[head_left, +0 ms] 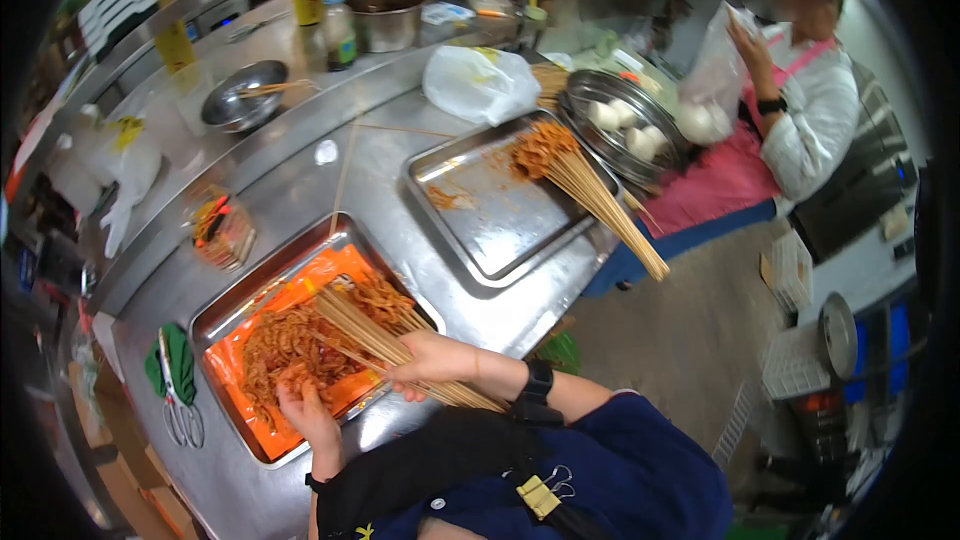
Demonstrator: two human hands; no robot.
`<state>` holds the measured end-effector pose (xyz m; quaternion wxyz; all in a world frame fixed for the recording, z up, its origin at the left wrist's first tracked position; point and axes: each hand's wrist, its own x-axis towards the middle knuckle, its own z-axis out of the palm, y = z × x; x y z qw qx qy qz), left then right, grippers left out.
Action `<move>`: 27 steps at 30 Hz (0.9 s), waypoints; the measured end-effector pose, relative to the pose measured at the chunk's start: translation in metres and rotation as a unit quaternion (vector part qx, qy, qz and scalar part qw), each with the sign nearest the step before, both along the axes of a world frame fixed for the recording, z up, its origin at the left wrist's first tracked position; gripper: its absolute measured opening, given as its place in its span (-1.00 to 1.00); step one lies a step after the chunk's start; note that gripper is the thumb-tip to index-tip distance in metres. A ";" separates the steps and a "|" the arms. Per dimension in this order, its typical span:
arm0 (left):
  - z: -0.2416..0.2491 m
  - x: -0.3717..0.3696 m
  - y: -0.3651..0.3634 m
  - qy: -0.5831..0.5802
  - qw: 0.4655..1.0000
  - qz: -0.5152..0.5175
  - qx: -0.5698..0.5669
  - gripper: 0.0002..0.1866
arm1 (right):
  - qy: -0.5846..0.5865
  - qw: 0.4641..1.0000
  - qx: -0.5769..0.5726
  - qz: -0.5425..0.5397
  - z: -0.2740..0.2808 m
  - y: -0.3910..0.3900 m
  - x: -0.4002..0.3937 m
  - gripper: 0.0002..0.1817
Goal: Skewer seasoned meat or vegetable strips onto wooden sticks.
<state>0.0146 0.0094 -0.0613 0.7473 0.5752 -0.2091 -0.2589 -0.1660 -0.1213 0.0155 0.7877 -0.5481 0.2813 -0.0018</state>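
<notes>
My right hand [430, 358] is closed round a thick bundle of wooden skewers [365, 328], whose upper ends lie over a tray [205, 315] lined with orange sheeting. Sauced reddish-brown strips of food [275, 340] are heaped in that tray. At the tray's near edge my left hand [308, 408] touches the food, its fingers bent together; what they pinch is too small to tell. A second metal tray [485, 225], farther right, bears a bundle of skewers [605, 205] with sauced food on their ends.
Scissors [170, 385] lie on a green cloth [183, 355] at left. A plastic container [225, 232] stands behind the lined tray. A metal bowl [245, 95] sits on the shelf. At right, a co-worker [800, 110] holds a plastic bag beside a pan [590, 90] of white pieces.
</notes>
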 end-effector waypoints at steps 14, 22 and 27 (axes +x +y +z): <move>0.016 -0.005 0.001 -0.032 0.999 0.001 0.014 -0.86 | 0.021 0.999 0.010 0.024 0.002 -0.002 -0.001 -0.82; 0.016 -0.004 0.001 -0.016 0.999 -0.005 0.037 -0.83 | 0.014 1.000 0.007 0.010 -0.002 0.001 -0.002 -0.81; 0.028 0.003 0.007 -0.081 0.995 0.040 0.033 -0.80 | 0.021 0.999 -0.026 0.003 0.006 0.002 -0.001 -0.81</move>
